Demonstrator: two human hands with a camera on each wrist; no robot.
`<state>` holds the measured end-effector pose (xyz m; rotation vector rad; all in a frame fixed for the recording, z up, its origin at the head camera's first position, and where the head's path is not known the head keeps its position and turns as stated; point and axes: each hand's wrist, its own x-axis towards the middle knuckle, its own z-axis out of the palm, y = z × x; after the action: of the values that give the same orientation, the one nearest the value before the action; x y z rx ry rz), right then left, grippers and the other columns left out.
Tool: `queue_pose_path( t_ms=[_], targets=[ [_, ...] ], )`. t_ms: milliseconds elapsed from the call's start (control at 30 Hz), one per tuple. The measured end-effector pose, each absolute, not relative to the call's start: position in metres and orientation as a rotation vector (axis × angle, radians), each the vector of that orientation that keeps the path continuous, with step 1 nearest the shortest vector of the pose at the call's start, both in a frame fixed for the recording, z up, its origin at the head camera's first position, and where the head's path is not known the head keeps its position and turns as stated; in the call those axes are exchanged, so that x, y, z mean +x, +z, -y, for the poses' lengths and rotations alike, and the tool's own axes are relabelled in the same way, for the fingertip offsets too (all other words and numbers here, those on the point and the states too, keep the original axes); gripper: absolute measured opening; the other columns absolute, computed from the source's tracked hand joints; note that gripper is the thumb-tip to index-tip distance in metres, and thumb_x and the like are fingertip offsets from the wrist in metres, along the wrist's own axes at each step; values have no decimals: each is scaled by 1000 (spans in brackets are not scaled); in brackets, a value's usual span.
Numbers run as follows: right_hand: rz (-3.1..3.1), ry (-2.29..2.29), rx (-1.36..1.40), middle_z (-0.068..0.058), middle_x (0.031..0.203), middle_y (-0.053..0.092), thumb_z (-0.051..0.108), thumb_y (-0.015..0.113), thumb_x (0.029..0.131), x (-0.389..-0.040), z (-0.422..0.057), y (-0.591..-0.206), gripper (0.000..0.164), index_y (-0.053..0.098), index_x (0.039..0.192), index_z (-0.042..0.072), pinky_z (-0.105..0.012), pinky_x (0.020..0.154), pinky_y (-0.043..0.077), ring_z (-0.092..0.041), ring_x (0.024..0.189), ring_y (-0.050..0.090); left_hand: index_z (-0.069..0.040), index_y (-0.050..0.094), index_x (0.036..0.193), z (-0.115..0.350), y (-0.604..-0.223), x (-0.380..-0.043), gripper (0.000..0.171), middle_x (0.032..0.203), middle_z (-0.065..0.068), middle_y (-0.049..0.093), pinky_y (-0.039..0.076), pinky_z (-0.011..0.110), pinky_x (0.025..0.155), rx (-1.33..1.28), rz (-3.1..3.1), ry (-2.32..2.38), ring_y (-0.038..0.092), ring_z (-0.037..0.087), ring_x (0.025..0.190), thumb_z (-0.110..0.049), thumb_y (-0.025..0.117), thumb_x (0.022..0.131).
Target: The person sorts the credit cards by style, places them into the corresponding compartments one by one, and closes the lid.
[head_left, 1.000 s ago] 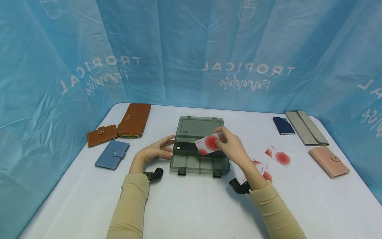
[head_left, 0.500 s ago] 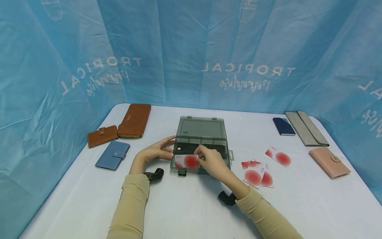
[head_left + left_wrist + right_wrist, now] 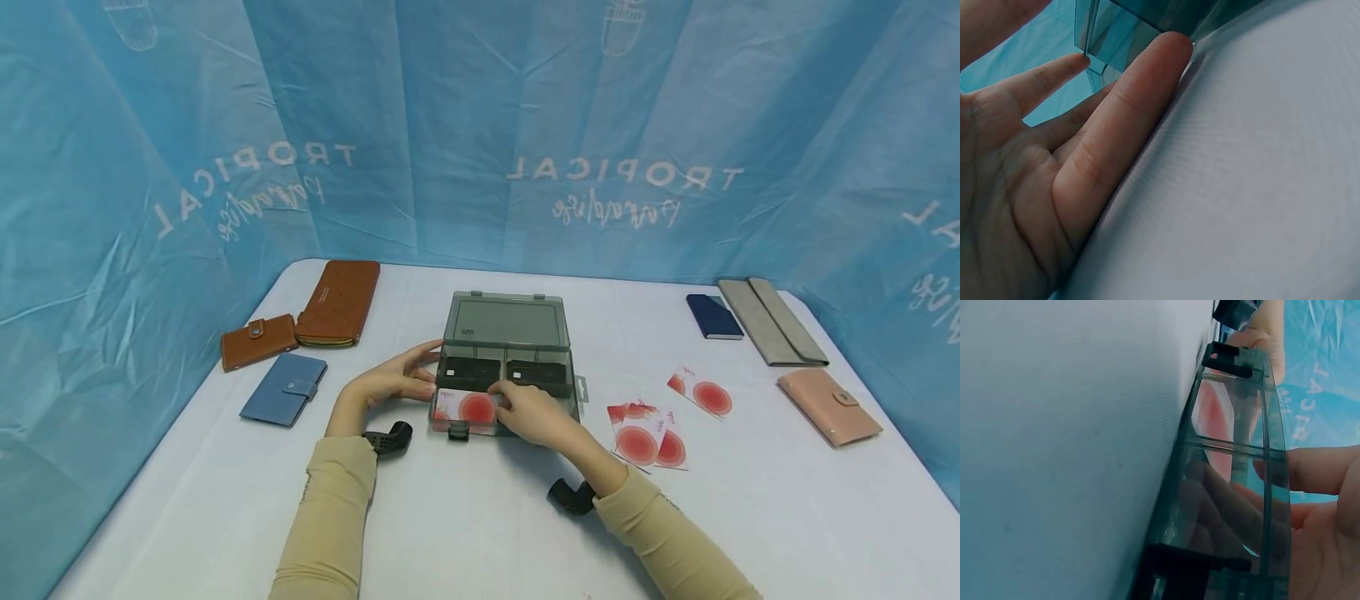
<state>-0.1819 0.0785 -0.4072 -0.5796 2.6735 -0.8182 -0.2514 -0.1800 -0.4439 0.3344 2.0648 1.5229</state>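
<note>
A translucent grey-green compartment box (image 3: pixel 442 425) stands with its lid (image 3: pixel 512 323) raised at the back. My right hand (image 3: pixel 531 414) reaches over its front and pinches the right edge of a red-and-white card (image 3: pixel 459 406) at the front left compartment. Through the clear front wall, the right wrist view shows the card (image 3: pixel 1213 415) and curled fingers (image 3: pixel 1232 506) inside the box. My left hand (image 3: pixel 393 377) rests against the box's left side; its extended fingers (image 3: pixel 1125 109) touch the wall in the left wrist view. Black cards (image 3: pixel 472 372) sit in both rear compartments.
Several red-and-white cards (image 3: pixel 637 446) lie to the right of the box, one card (image 3: pixel 701 393) apart. Brown wallets (image 3: pixel 341 300) and a blue wallet (image 3: pixel 283 390) are at left. A navy holder (image 3: pixel 714 317), grey wallet (image 3: pixel 772 323) and pink wallet (image 3: pixel 828 407) are at right.
My right hand has carried the card from above the box's middle leftward and toward me, then lowered it into the front left compartment. The left hand has stayed in place.
</note>
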Motion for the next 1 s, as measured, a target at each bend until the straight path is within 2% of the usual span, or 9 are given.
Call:
queue_pose_path(
  t_ms=[133,233,433,667,733,867,1000],
  targets=[
    [-2649,-786,-599,0,81,59,18,53,94,-186,-81,-408,37,52,129,8,-27,52,37,-12,55,46,-24,16,149,180,-443,-252,91,150,13,20,46,40,88,341,-2068,1524,44,29,115,-16,72,79],
    [-2651,-794,-630,-1,89,63,19,54,93,-187,-87,-405,39,52,131,11,-29,58,42,-11,63,51,-26,18,149,181,-443,-253,90,150,11,22,45,40,88,327,-2073,1526,44,29,114,-16,72,78],
    [-2676,-946,-694,-3,93,65,16,55,92,-184,-126,-389,31,58,123,13,-34,72,47,-13,81,59,-25,18,149,181,-445,-253,89,150,11,21,44,42,89,342,-2093,1513,45,29,113,-16,72,79],
    [-2788,-940,-571,-2,92,64,13,57,90,-177,-191,-383,29,60,118,9,-30,65,47,-16,82,57,-25,18,149,181,-446,-252,89,151,11,20,44,42,89,345,-2096,1513,45,30,114,-15,72,79],
    [-2815,-903,-547,-5,95,64,11,60,88,-174,-207,-387,30,60,117,7,-32,68,49,-19,84,58,-25,18,149,181,-447,-252,90,151,11,20,45,42,89,349,-2095,1513,45,29,114,-15,72,79],
    [-2874,-763,-484,-16,107,60,14,71,79,-168,-231,-397,42,58,117,4,-42,75,51,-29,94,56,-26,18,149,180,-447,-252,90,151,11,19,45,41,88,345,-2092,1514,45,29,114,-15,73,79],
    [-2909,-484,-373,-22,112,52,28,84,63,-162,-247,-404,67,53,117,2,-52,80,46,-38,100,50,-25,18,149,179,-446,-251,89,151,12,19,45,42,88,343,-2087,1516,44,30,114,-16,72,79]
  ],
)
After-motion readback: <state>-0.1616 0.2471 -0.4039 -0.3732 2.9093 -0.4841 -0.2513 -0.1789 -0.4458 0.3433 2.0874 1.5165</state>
